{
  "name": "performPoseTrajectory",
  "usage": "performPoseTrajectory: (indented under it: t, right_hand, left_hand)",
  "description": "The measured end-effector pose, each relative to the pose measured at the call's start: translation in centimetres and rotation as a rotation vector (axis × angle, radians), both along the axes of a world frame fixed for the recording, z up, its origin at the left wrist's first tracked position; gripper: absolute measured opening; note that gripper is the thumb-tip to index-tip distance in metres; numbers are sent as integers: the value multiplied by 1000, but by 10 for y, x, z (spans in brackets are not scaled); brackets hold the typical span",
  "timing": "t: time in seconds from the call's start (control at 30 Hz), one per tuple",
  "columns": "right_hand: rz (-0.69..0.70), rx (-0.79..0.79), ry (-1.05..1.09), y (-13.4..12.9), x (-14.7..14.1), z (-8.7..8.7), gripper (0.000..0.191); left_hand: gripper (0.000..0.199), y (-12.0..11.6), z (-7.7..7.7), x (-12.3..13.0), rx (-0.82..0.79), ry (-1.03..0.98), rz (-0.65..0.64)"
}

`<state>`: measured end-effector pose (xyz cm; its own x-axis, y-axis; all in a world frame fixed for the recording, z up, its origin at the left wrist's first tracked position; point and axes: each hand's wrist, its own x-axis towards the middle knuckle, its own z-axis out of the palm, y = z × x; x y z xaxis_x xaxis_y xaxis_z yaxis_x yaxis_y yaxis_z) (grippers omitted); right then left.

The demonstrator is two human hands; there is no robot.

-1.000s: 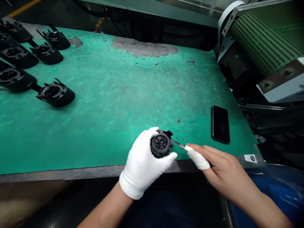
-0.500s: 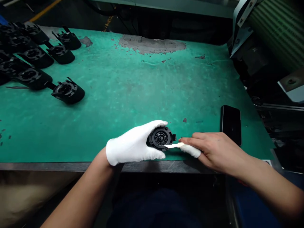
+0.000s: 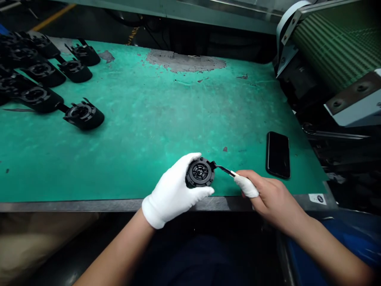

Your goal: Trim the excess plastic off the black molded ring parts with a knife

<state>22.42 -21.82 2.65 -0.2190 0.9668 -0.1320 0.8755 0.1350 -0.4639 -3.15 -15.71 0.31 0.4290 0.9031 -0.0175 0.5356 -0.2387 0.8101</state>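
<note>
My left hand (image 3: 175,186), in a white glove, is wrapped round the left side of a round black part (image 3: 200,172) close to the table's front edge. Concentric rings show on the part's upper face, and a small tab sticks out at its upper right. My right hand (image 3: 264,190), bare apart from a white cover on the thumb, pinches a thin knife (image 3: 226,171). The blade's tip is at the tab; whether it touches cannot be told.
Several black cylindrical parts (image 3: 85,115) stand at the left of the green table (image 3: 166,119). A black phone (image 3: 278,155) lies at the right. Beyond it is a machine with a green ribbed belt (image 3: 336,43). Peeled grey patches mark the table's back.
The knife has turned from lying across the part's lower right edge to pointing up-left at the tab. My left hand has tilted with the part, and the camera view has shifted slightly.
</note>
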Motion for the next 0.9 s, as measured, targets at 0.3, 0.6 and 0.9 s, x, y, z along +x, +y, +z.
performPoseTrajectory:
  t: [0.3, 0.6, 0.9]
  right_hand:
    - [123, -174, 75, -10, -22, 9, 38]
    - [156, -322, 96, 2, -23, 15, 39]
    - [202, -248, 92, 2, -23, 8, 40]
  left_hand:
    - [81, -21, -10, 12, 52, -20, 145]
    - [85, -20, -14, 9, 64, -11, 140]
    - [84, -20, -12, 11, 66, -21, 147]
